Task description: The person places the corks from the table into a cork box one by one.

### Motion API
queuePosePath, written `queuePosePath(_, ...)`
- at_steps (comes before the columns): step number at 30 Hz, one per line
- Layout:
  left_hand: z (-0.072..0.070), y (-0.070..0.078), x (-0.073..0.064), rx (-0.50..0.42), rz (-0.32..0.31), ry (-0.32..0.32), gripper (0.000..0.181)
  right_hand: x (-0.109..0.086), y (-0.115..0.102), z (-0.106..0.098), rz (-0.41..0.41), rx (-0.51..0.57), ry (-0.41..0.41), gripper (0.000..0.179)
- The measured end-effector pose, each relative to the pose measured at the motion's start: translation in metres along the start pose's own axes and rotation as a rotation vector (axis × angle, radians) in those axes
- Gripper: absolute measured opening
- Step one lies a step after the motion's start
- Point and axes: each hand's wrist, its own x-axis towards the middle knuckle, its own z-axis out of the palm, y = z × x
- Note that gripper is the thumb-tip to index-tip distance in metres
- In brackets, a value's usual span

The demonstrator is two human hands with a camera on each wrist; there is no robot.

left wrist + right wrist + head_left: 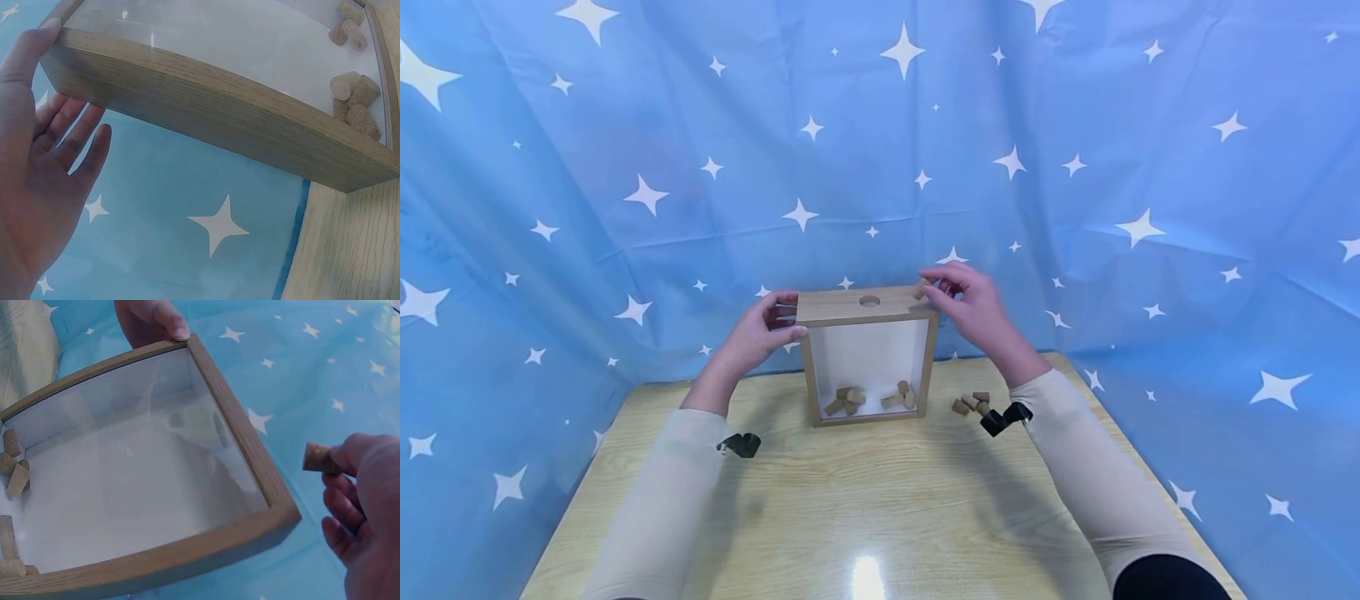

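A wooden display box [831, 309] with a clear front and a round hole in its top stands upright on the table. My left hand [758, 335] holds its upper left corner, thumb on the front edge and fingers along the side. Between thumb and fingertips, my right hand [973, 304] pinches a cork [320, 458] near the top right corner, to the right of the hole [869, 301]. Inside the box, several corks [852, 397] lie on the bottom in two clusters, the other corks [352, 31] on the right.
Several loose corks [961, 407] lie on the wooden table [835, 492] to the right of the box, below my right forearm. A blue curtain [865, 167] with white stars hangs behind and along both sides of the table.
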Motion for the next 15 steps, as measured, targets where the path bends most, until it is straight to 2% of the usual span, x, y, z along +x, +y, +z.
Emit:
queuePosePath(8,0.000,0.002,0.000,-0.009,-0.004,-0.004,0.074,0.020,-0.006,0.016,-0.001,-0.051,-0.101,0.026)
queuePosePath(15,-0.001,0.001,0.000,-0.006,-0.006,-0.004,0.073,0.033,-0.011,0.028,0.038,-0.052,-0.134,0.023)
